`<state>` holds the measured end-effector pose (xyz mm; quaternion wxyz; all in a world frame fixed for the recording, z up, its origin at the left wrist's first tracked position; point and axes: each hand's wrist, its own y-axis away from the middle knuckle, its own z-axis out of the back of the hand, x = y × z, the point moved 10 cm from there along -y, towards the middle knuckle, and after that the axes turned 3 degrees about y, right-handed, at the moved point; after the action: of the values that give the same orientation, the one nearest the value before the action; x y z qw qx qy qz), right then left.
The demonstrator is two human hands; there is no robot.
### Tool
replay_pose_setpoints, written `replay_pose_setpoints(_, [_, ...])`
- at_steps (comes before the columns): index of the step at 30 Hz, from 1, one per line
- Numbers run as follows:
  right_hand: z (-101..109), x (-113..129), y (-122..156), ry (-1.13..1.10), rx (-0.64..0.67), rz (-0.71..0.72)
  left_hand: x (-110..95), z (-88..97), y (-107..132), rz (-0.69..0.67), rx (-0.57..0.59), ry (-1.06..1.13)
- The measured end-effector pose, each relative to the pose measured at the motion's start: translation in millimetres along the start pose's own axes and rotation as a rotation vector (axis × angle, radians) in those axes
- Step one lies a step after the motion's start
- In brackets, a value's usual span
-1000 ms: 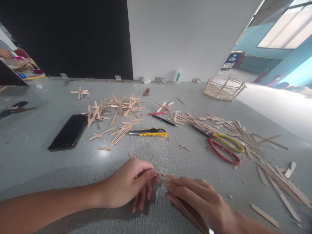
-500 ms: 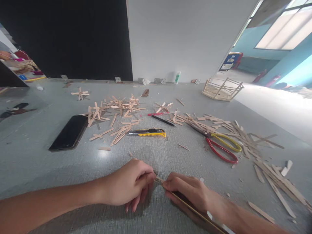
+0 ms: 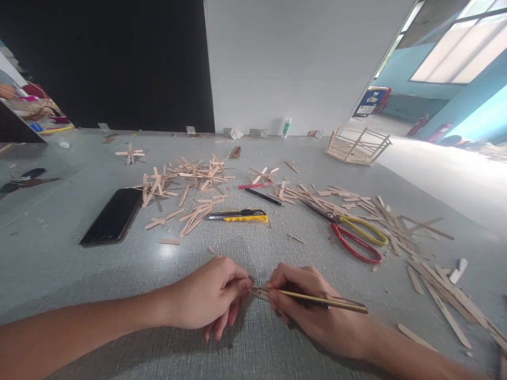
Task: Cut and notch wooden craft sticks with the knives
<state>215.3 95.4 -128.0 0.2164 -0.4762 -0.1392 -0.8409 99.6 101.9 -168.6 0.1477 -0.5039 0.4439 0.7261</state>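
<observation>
My right hand (image 3: 307, 301) is closed round slim gold-coloured tweezers (image 3: 344, 303). Their wide end sticks out to the right over the back of the hand, and their narrow end points left. My left hand (image 3: 214, 293) is closed in a pinch, thumb against forefinger, right at that narrow end. Whatever small piece lies between its fingertips is too hidden to make out. Both hands are low over the grey table (image 3: 166, 364), nearly fingertip to fingertip. Beyond them lies a yellow box cutter (image 3: 245, 215).
Wooden stick pieces (image 3: 202, 171) are scattered across the middle, with more strips (image 3: 447, 295) at right. Red-and-yellow-handled scissors (image 3: 358, 237), a black pen (image 3: 263, 196) and a phone (image 3: 113, 216) lie around. A stick frame (image 3: 358, 148) and a small tube (image 3: 287, 127) stand farther back.
My right hand has turned, swinging the wide end of the tweezers up and away from me. My left hand keeps its pinch in nearly the same place.
</observation>
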Motion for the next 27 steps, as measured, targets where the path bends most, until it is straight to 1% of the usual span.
replay_pose_setpoints(4, [1.2, 0.9, 3.0, 0.064, -0.011, 0.062, 0.4, 1.0, 0.6, 0.003, -0.033, -0.002])
replay_pose_setpoints(8, [1.9, -2.9, 4.1, 0.083, -0.02, 0.046, -1.0, -1.7, 0.6, -0.009, -0.011, 0.012])
replay_pose_setpoints(11, [3.6, 1.5, 5.3, 0.122, -0.041, 0.082, -1.1, -0.8, -0.5, -0.003, -0.011, 0.011])
replay_pose_setpoints(12, [5.3, 3.5, 6.3, 0.131, -0.062, 0.101, -0.9, -0.5, -1.3, 0.002, -0.007, 0.016])
replay_pose_setpoints(14, [14.5, 3.6, 9.6, 0.106, -0.169, 0.111, -0.5, 0.6, -3.6, 0.007, 0.009, 0.06])
replay_pose_setpoints(16, [29.8, -4.9, 15.0, 0.034, -0.342, 0.057, -1.4, 2.7, -6.5, -0.009, 0.028, 0.164])
replay_pose_setpoints(18, [38.4, -15.5, 19.3, -0.02, -0.455, -0.011, -4.3, 6.4, -9.6, -0.058, 0.04, 0.297])
replay_pose_setpoints(20, [39.2, -18.9, 18.6, -0.023, -0.476, -0.025, -7.4, 9.5, -12.6, -0.115, 0.048, 0.417])
replay_pose_setpoints(23, [41.8, -16.1, 16.7, -0.016, -0.508, 0.022, -10.6, 11.4, -15.6, -0.185, 0.044, 0.538])
replay_pose_setpoints(27, [43.6, -16.7, 16.2, 0.036, -0.525, 0.077, -19.5, 14.7, -12.1, -0.301, -0.009, 0.57])
